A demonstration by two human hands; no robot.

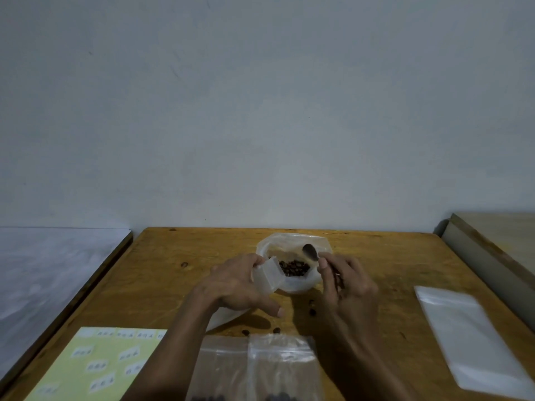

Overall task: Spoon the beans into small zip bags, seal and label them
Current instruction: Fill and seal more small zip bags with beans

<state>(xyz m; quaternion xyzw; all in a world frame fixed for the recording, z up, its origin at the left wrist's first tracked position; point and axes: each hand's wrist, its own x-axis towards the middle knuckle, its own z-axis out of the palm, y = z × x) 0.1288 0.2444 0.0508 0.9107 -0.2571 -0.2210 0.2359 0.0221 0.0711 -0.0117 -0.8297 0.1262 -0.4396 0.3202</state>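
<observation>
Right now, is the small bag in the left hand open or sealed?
Open. The left hand holds the small bag with its mouth spread, beside the beans.

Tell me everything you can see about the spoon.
The spoon is small and dark; its material is hard to tell. Its oval bowl looks empty and points up and away, above the beans in the large bag. The right hand pinches its handle, which the fingers mostly hide.

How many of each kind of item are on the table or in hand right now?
Spoon: 1
Label sheet: 1
Open bean bag: 1
Small bag in left hand: 1
Filled bags at near edge: 2
Stack of empty bags: 1
Total: 7
</observation>
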